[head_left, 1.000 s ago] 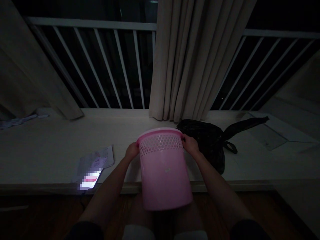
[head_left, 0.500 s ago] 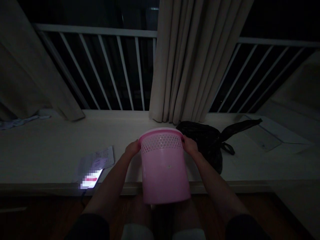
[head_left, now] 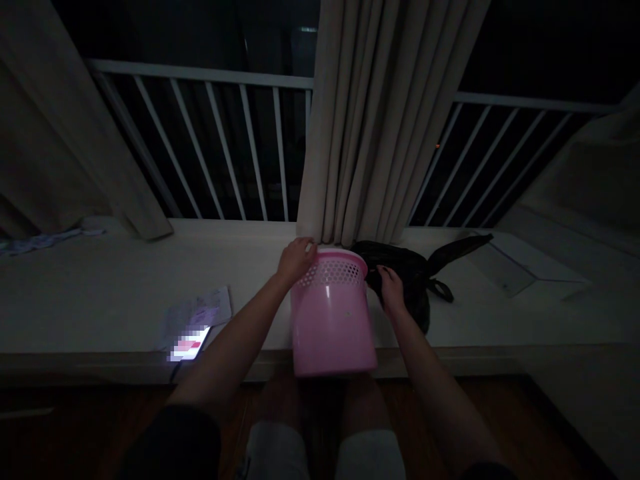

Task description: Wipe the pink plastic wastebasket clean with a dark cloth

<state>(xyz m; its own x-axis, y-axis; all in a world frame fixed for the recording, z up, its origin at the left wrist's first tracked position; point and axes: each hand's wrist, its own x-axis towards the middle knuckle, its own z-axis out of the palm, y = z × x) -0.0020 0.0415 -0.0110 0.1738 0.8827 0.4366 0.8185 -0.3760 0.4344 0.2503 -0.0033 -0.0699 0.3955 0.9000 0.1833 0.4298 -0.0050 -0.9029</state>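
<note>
A pink plastic basket [head_left: 333, 320] with a perforated upper band is held over my lap, in front of a pale window ledge [head_left: 115, 287]. My left hand [head_left: 296, 259] grips the basket's far left rim with curled fingers. My right hand [head_left: 391, 291] has come off the rim. It lies on a black plastic bag [head_left: 407, 277] just right of the basket. Its fingers look loosely spread, though the dim light hides detail.
A lit phone [head_left: 189, 345] lies on papers [head_left: 203, 310] at the ledge's front left. A beige curtain [head_left: 375, 120] hangs behind the basket, before a white railing [head_left: 200, 140]. More sheets [head_left: 520, 260] lie to the right. Dark wooden floor [head_left: 75, 427] runs below.
The basket has moved away from me and a little right. My left hand slid to the far rim. My right hand let go of the basket and reached the black bag.
</note>
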